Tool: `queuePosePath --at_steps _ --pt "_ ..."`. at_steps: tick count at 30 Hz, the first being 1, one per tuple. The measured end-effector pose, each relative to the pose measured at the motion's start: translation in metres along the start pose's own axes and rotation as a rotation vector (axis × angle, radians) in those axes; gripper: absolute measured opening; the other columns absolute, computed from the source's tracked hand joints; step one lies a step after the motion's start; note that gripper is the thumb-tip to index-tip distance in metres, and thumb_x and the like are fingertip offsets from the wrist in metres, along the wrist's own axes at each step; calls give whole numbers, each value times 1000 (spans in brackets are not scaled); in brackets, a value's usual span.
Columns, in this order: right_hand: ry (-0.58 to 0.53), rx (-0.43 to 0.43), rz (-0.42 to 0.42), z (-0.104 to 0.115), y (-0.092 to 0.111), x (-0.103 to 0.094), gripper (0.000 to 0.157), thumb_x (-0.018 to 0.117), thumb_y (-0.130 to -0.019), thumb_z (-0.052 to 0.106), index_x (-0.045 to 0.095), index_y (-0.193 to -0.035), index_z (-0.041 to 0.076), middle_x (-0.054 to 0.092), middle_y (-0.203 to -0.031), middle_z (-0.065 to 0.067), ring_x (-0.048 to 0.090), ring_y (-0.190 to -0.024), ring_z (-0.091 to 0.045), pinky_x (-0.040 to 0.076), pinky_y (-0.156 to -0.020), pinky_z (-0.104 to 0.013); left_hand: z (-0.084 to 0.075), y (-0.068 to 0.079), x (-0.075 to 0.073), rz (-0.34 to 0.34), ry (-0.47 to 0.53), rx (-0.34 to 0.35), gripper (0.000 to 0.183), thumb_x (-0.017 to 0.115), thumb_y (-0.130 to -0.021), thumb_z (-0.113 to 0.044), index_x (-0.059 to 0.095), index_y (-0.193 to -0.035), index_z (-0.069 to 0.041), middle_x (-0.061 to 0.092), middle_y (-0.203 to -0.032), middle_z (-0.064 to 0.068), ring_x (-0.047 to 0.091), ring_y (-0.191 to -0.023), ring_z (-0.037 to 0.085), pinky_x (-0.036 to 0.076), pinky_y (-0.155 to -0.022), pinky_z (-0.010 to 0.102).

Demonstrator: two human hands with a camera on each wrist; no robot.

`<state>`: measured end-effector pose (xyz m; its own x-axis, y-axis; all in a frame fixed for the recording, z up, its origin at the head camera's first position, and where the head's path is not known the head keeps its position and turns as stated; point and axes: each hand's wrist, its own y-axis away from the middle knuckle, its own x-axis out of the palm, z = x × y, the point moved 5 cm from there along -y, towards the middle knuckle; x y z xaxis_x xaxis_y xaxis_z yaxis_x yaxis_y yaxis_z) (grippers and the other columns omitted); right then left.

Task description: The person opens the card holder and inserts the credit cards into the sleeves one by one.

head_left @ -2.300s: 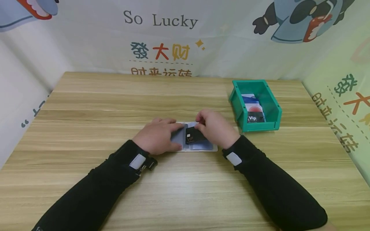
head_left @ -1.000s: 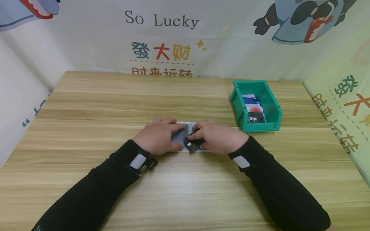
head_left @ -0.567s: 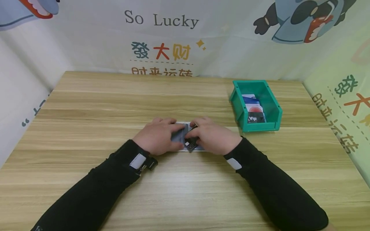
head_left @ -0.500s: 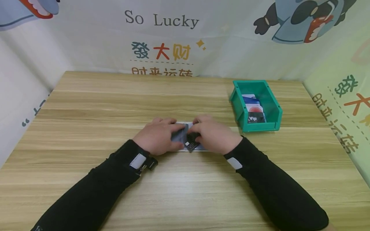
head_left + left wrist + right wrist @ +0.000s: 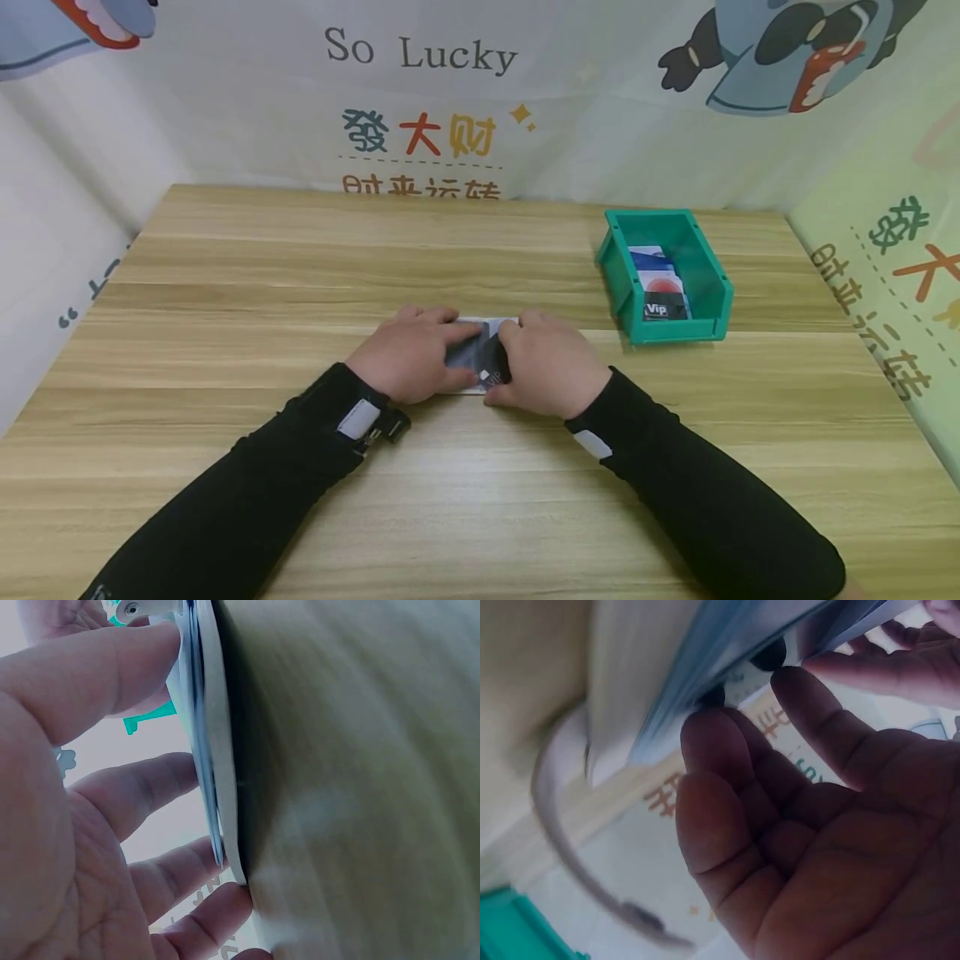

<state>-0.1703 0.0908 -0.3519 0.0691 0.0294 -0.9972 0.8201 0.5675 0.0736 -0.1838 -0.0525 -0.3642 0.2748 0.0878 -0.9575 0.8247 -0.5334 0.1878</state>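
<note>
An open card holder point(image 5: 462, 357) with clear grey sleeve pages and a pale cover lies flat on the table. My left hand point(image 5: 414, 354) rests on its left half, fingers spread, thumb at the near edge. A black VIP card point(image 5: 493, 360) lies slanted near the middle, its left part seemingly beneath a clear page. My right hand point(image 5: 553, 364) covers the right half, thumb at the near edge and fingers touching the card's right side. In the right wrist view, bent fingers point(image 5: 714, 742) meet the glossy surface. The left wrist view shows the stacked pages point(image 5: 202, 742) edge-on.
A teal bin point(image 5: 723, 304) holding several cards point(image 5: 663, 287) stands right of and beyond the right hand. A pale strap point(image 5: 555, 817) curves off the holder in the right wrist view. The wooden table point(image 5: 315, 242) ends at a printed cloth backdrop point(image 5: 600, 150).
The right hand has shifted left and turned; its fingers no longer pinch the black card, and its thumb has dropped to the near edge. The card sits slightly further left. The left hand stays put.
</note>
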Motion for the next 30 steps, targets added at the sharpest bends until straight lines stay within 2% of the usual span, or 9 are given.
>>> queuePosePath --at_steps 4,9,11,17,19,26,30 --pt "-29 -49 -21 3 -2 2 65 72 -69 57 59 -109 8 55 -101 -5 46 -89 -19 44 -81 -35 0 0 0 -7 -1 4 72 56 -82 -64 39 -143 -29 36 -144 11 34 -121 36 36 -95 51" --pt "-165 -111 -20 5 -3 1 55 80 -70 42 58 -109 9 54 -111 -3 45 -100 -20 40 -91 -37 0 0 0 -18 4 5 73 57 -82 -64 39 -143 -30 37 -144 11 35 -120 36 37 -94 51" --pt "-194 -107 -18 4 -3 0 56 80 -70 39 57 -110 8 54 -111 -3 45 -100 -20 39 -92 -37 0 0 -1 -21 6 6 72 58 -82 -63 40 -143 -29 37 -143 11 35 -120 36 37 -94 51" --pt "-188 23 11 -5 -3 -1 65 80 -69 44 53 -114 6 53 -101 -4 47 -88 -17 46 -79 -34 -1 0 0 -14 1 9 71 59 -83 -60 39 -143 -30 37 -144 11 36 -119 35 37 -94 50" --pt "-210 16 21 -5 -3 0 64 80 -69 41 52 -115 5 53 -100 -4 46 -87 -17 46 -78 -34 0 -1 0 -15 3 9 71 59 -82 -60 39 -143 -30 37 -144 11 36 -119 35 37 -94 50" --pt "-293 -96 5 1 -5 1 64 80 -73 27 46 -122 4 52 -118 -9 43 -104 -18 42 -92 -36 1 -1 0 -22 17 9 72 60 -81 -61 38 -144 -31 38 -143 11 35 -120 36 36 -95 51" --pt "-362 -71 23 -1 -5 0 62 79 -75 23 45 -124 5 54 -117 -8 47 -102 -16 44 -90 -35 0 -1 0 -24 21 14 71 59 -82 -60 39 -144 -31 38 -143 11 36 -119 36 35 -95 51"
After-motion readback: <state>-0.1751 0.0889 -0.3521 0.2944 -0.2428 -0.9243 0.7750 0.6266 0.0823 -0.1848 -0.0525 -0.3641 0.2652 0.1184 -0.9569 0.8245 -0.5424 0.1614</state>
